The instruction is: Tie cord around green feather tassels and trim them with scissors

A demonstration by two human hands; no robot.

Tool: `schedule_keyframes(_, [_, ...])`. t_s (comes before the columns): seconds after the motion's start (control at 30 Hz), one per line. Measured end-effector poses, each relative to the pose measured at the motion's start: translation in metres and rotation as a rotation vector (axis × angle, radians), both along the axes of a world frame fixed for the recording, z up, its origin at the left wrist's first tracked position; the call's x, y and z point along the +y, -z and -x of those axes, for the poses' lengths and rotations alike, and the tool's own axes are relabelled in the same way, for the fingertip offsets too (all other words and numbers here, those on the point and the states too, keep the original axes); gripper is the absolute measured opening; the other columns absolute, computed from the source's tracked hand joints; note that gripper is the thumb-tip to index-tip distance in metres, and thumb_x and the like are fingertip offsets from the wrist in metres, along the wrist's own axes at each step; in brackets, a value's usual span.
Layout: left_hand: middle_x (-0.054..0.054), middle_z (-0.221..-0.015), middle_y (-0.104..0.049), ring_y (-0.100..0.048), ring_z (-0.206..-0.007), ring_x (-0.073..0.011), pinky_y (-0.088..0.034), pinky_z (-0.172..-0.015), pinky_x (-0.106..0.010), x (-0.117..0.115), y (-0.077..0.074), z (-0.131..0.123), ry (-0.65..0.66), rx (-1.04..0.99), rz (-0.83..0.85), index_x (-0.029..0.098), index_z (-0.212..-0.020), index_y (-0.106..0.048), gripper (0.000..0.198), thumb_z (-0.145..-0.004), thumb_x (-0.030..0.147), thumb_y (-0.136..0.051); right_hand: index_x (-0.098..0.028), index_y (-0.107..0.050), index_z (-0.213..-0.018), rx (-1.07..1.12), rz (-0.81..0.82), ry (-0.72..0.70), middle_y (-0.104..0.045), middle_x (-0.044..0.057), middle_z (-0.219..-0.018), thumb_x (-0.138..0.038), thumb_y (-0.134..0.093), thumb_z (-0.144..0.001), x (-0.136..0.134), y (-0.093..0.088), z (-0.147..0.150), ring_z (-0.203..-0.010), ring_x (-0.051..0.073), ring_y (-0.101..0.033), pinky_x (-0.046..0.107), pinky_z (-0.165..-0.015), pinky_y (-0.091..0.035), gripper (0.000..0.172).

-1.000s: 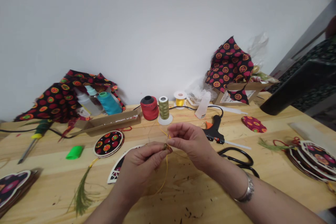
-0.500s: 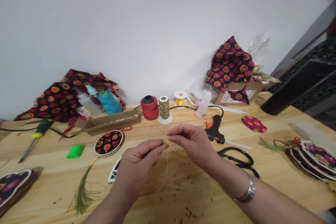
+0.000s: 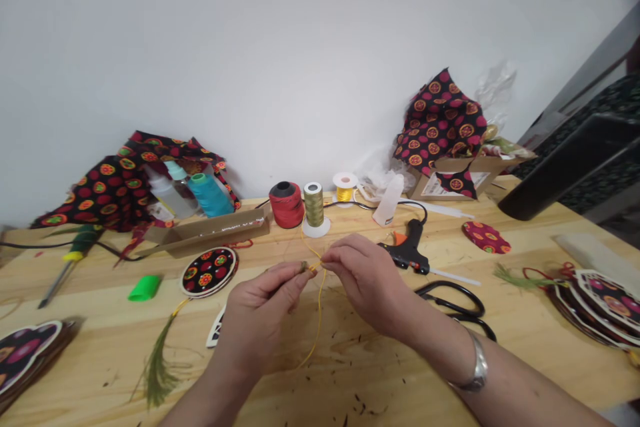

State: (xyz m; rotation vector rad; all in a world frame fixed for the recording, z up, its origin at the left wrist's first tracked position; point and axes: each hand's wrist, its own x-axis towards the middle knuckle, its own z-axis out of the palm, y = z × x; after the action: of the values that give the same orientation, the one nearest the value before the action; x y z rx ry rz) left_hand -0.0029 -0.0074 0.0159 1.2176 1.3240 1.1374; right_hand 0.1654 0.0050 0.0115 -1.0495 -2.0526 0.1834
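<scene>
The left hand (image 3: pixel 260 310) pinched a small green tuft (image 3: pixel 303 267) at its fingertips; the right hand (image 3: pixel 367 280) pinched yellow cord (image 3: pixel 319 310) just beside it, the cord hanging between both hands. Scissors (image 3: pixel 457 307) lay right of the right hand.

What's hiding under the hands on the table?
Under the left hand a white patterned cutout pokes out, mostly covered. Black scissors lie partly behind the right hand. Yellow cord dangles between.

Yellow cord (image 3: pixel 319 310) hangs over the pale wood table (image 3: pixel 350 373). Red spool (image 3: pixel 286 204), olive-green spool (image 3: pixel 314 203), teal spool (image 3: pixel 207 194). Black fabric (image 3: pixel 120 187) bears red-and-orange circles. The glue gun (image 3: pixel 407 250) is black; a bright green cap (image 3: pixel 144 287).
</scene>
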Motion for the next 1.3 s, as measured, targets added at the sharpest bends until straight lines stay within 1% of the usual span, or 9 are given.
schedule_keyframes(0.13, [0.004,-0.052,-0.053,-0.042,-0.052,-0.0094,-0.034,-0.048,-0.020,0.000,0.001,0.000,-0.004,-0.013,0.007,0.021,-0.072,-0.076,0.013,-0.065,0.032,-0.075,-0.012,-0.064,-0.083,-0.022,0.033,-0.005,-0.064,0.009,-0.080,-0.017,-0.046,-0.089,-0.001,-0.001,-0.001,-0.077,0.017,-0.056,0.028,-0.069,-0.045,0.019])
schedule_keyframes(0.27, [0.003,-0.054,-0.055,-0.042,-0.053,-0.0088,-0.034,-0.048,-0.019,-0.001,0.005,0.002,0.000,-0.062,0.028,0.020,-0.076,-0.077,0.015,-0.065,0.030,-0.075,-0.015,-0.062,-0.078,0.091,0.183,-0.015,-0.063,0.004,-0.073,-0.015,-0.052,-0.085,-0.001,-0.004,0.000,-0.072,0.014,-0.055,0.026,-0.065,-0.043,0.012])
schedule_keyframes(0.43, [-0.002,-0.069,-0.066,-0.041,-0.051,-0.0059,-0.032,-0.046,-0.017,0.001,0.007,0.003,0.034,-0.301,0.142,0.016,-0.075,-0.077,0.020,-0.062,0.030,-0.078,-0.015,-0.063,-0.071,0.329,0.428,0.011,-0.061,0.000,-0.064,-0.017,-0.057,-0.080,0.001,-0.010,-0.001,-0.060,0.011,-0.050,0.024,-0.058,-0.040,0.011])
schedule_keyframes(0.6, [-0.003,-0.068,-0.066,-0.041,-0.049,-0.0044,-0.032,-0.043,-0.016,0.004,0.004,0.002,0.092,-0.488,0.200,0.013,-0.072,-0.076,0.015,-0.061,0.024,-0.079,-0.013,-0.064,-0.070,0.573,0.660,-0.118,-0.059,-0.001,-0.062,-0.023,-0.061,-0.075,0.000,-0.019,-0.001,-0.056,0.008,-0.047,0.022,-0.053,-0.037,0.011])
schedule_keyframes(0.73, [-0.001,-0.062,-0.064,-0.040,-0.047,-0.0037,-0.031,-0.043,-0.015,0.005,0.005,0.001,0.123,-0.518,0.207,0.013,-0.071,-0.075,0.013,-0.063,0.022,-0.078,-0.012,-0.062,-0.066,0.609,0.788,-0.182,-0.050,-0.004,-0.055,-0.024,-0.063,-0.072,-0.003,-0.024,-0.001,-0.050,0.006,-0.038,0.020,-0.047,-0.030,0.013])
schedule_keyframes(0.93, [-0.001,-0.061,-0.064,-0.041,-0.046,-0.0036,-0.029,-0.043,-0.016,0.004,0.005,0.001,0.143,-0.471,0.209,0.011,-0.069,-0.075,0.016,-0.061,0.024,-0.079,-0.010,-0.063,-0.068,0.572,0.934,-0.149,-0.047,-0.005,-0.053,-0.027,-0.065,-0.070,-0.002,-0.022,-0.003,-0.048,0.005,-0.034,0.019,-0.045,-0.025,0.017])
schedule_keyframes(1.03, [0.000,-0.059,-0.062,-0.040,-0.046,-0.0040,-0.028,-0.044,-0.017,0.004,0.006,0.002,0.164,-0.447,0.210,0.013,-0.070,-0.075,0.016,-0.061,0.026,-0.078,-0.010,-0.065,-0.068,0.546,0.953,-0.139,-0.046,-0.005,-0.052,-0.027,-0.064,-0.071,0.000,-0.022,-0.004,-0.047,0.004,-0.034,0.019,-0.044,-0.025,0.017])
schedule_keyframes(1.1, [0.001,-0.057,-0.060,-0.040,-0.047,-0.0046,-0.027,-0.044,-0.017,0.004,0.008,0.003,0.178,-0.421,0.208,0.014,-0.072,-0.075,0.016,-0.063,0.027,-0.078,-0.010,-0.066,-0.069,0.509,0.915,-0.132,-0.048,-0.004,-0.053,-0.025,-0.064,-0.071,0.000,-0.023,-0.004,-0.048,0.005,-0.036,0.019,-0.044,-0.027,0.015])
schedule_keyframes(1.3, [0.004,-0.053,-0.052,-0.036,-0.049,-0.0065,-0.025,-0.047,-0.020,0.003,0.015,0.006,0.201,-0.275,0.164,0.017,-0.076,-0.075,0.017,-0.067,0.032,-0.074,-0.012,-0.067,-0.070,0.288,0.612,-0.122,-0.059,-0.001,-0.059,-0.016,-0.060,-0.074,-0.004,-0.030,-0.008,-0.055,0.008,-0.048,0.019,-0.051,-0.036,0.009])
